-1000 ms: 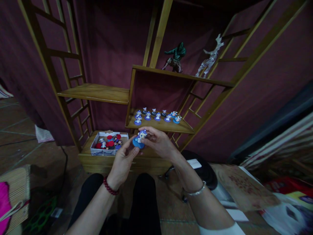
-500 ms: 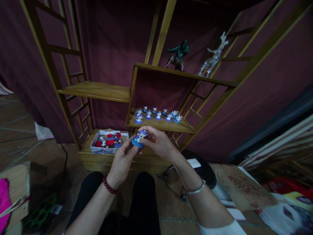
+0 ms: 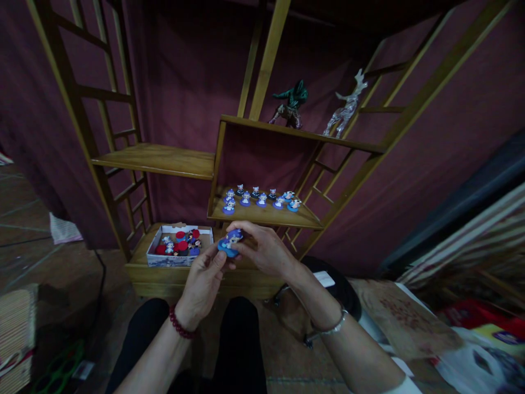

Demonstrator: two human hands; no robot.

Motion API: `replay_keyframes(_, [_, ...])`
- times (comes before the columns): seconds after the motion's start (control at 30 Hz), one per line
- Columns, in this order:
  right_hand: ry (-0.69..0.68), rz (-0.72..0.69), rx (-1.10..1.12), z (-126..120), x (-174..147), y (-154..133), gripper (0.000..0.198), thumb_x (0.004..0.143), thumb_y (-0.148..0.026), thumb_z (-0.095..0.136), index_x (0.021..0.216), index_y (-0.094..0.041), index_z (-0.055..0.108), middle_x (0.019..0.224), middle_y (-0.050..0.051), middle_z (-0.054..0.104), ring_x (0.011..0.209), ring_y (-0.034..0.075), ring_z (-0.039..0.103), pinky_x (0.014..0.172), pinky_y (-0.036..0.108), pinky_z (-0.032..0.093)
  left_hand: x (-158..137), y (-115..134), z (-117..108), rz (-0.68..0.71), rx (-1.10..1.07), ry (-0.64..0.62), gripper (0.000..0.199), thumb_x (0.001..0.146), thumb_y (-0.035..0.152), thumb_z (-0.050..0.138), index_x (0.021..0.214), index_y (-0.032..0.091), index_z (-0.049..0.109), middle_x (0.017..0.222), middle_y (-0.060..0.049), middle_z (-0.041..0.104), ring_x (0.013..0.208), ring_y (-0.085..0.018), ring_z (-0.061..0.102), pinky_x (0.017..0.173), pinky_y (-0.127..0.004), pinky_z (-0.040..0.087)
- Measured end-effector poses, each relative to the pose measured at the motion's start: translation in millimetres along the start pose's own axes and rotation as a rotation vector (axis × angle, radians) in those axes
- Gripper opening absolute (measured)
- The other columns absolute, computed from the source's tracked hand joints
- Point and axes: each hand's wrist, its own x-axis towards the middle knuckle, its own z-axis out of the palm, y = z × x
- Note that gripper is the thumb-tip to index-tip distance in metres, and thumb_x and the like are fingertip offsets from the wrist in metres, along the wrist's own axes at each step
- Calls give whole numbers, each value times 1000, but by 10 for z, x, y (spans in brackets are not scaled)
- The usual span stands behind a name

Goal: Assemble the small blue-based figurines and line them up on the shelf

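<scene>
Between both hands is a small purple-and-white figurine (image 3: 232, 241) on a round blue base. My left hand (image 3: 207, 276) grips the base from the left, thumb on its near edge. Fingers of my right hand (image 3: 262, 247) close around the figurine's head and right side, hiding part of it. Behind my hands, several similar figurines (image 3: 262, 200) stand in rows on the middle shelf (image 3: 266, 216). To the left, an open cardboard box (image 3: 166, 261) on the lowest shelf holds several jumbled figurines with red, blue and purple bases.
The wooden shelf unit (image 3: 159, 160) has slanting lattice sides. A dark green figure (image 3: 293, 104) and a clear deer statue (image 3: 345, 106) stand on its upper shelf. At right are a black round stool (image 3: 346, 287) and a plastic bag (image 3: 471, 361).
The figurine in my hands has turned slightly, its face now less toward me. The view has shifted a little, so the shelf appears lower and further left.
</scene>
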Motion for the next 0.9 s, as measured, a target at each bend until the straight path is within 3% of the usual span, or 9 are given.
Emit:
replay_keyframes(0.17, [-4, -37, -50, -5, -1, -15, 24, 80, -21, 53, 104, -24, 55, 96, -1, 64, 86, 13, 59, 79, 24, 44, -8, -3, -12, -9, -40, 2, 20, 74, 24, 63, 92, 17, 66, 90, -4, 64, 75, -12, 58, 63, -21, 44])
replay_keyframes(0.9, [-32, -38, -110, 6, -34, -94, 25, 82, -22, 51, 106, -26, 54, 103, 0, 63, 93, 14, 58, 82, 26, 44, -43, -34, -65, -7, -1, 53, 30, 71, 23, 66, 100, 18, 64, 97, -6, 64, 75, -13, 57, 64, -22, 44])
